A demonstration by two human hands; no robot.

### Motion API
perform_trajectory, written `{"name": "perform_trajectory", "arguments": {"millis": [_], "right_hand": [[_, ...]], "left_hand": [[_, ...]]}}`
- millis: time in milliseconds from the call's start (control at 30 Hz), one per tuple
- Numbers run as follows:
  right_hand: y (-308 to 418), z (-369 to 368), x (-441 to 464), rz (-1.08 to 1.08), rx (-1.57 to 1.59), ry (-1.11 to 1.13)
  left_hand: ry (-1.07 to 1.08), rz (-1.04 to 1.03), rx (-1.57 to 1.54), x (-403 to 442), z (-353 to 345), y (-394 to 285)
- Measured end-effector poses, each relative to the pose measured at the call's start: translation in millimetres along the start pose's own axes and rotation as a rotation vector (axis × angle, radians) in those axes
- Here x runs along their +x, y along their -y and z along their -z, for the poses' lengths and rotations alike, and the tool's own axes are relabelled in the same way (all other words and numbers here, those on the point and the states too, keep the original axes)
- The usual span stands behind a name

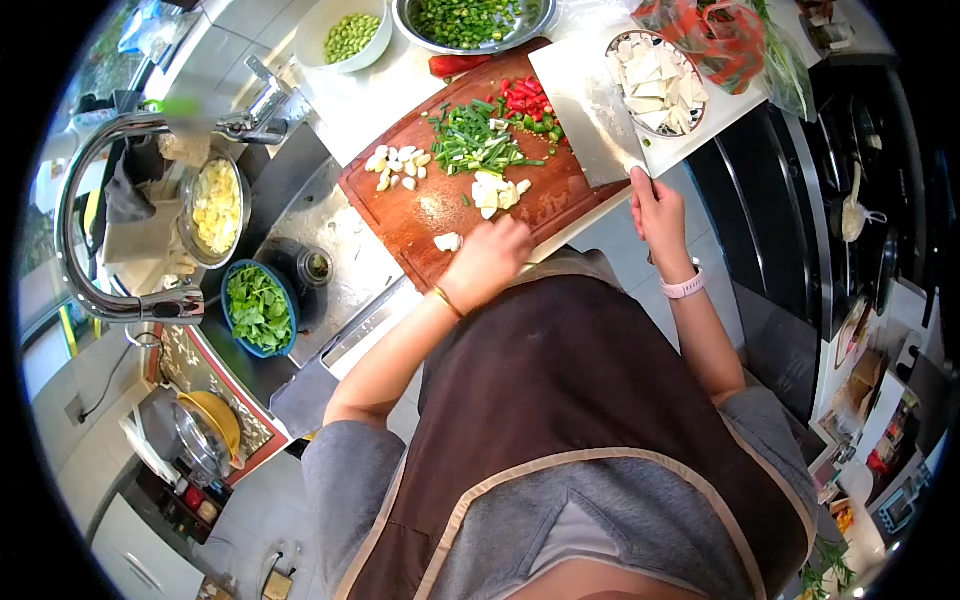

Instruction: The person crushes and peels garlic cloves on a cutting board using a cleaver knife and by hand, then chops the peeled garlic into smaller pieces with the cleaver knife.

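My right hand point(658, 210) is wrapped round the handle of a wide cleaver point(590, 115), whose blade lies over the right end of the wooden cutting board point(375, 200). My left hand point(497, 250) is at the board's near edge, its fingers curled and blurred; anything under them is hidden. Just beyond it sit pale chopped pieces point(492, 193), and a white piece point(447, 242) lies to its left. Farther up the board are garlic cloves point(398, 165), cut green stalks point(475, 138) and chopped red pepper point(524, 98).
Behind the board stand a bowl of green beans point(350, 38) and a metal bowl of chopped greens point(470, 22). A plate of white slices point(657, 84) and plastic bags point(715, 40) are at the right. Left are the faucet point(75, 215), sink point(335, 240) and a leafy-green basket point(258, 308).
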State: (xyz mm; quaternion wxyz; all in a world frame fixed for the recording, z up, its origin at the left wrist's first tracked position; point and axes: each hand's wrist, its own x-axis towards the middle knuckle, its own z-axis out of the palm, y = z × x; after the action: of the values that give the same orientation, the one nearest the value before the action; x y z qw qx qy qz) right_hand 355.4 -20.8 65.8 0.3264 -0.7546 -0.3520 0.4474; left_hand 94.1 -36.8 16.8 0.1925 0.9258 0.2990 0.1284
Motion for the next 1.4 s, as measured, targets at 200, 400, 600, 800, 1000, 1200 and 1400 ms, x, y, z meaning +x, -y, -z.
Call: {"name": "perform_trajectory", "arguments": {"millis": [200,400,600,800,1000,1200,1400], "right_hand": [[-5.4,-7.4,-8.7,0.021,-0.043,0.028],[3.7,-10.5,-16.3,-0.011,0.044,0.009],[1.4,-6.7,-26.6,0.004,0.095,0.015],[-15.5,-9.1,-34.1,-0.003,0.057,0.022],[-19.4,-16.5,-43.3,-0.039,0.003,0.039],[-7.9,-28.4,-46.7,0.022,-0.005,0.116],[29.7,-57.2,-82.2,0.017,0.219,0.313]], "left_hand": [[0.222,-0.116,0.151,5.1,-23.7,-14.4],[0.034,0.061,0.029,15.0,-16.8,-4.1],[-0.256,0.350,0.153,49.1,53.2,73.8],[-0.406,0.467,0.127,-14.0,63.1,70.8],[-0.185,0.718,-0.202,-63.4,25.2,28.6],[-0.554,0.742,-0.578,-71.5,41.3,5.8],[-0.934,0.279,-0.136,-70.3,123.0,-58.3]]}}
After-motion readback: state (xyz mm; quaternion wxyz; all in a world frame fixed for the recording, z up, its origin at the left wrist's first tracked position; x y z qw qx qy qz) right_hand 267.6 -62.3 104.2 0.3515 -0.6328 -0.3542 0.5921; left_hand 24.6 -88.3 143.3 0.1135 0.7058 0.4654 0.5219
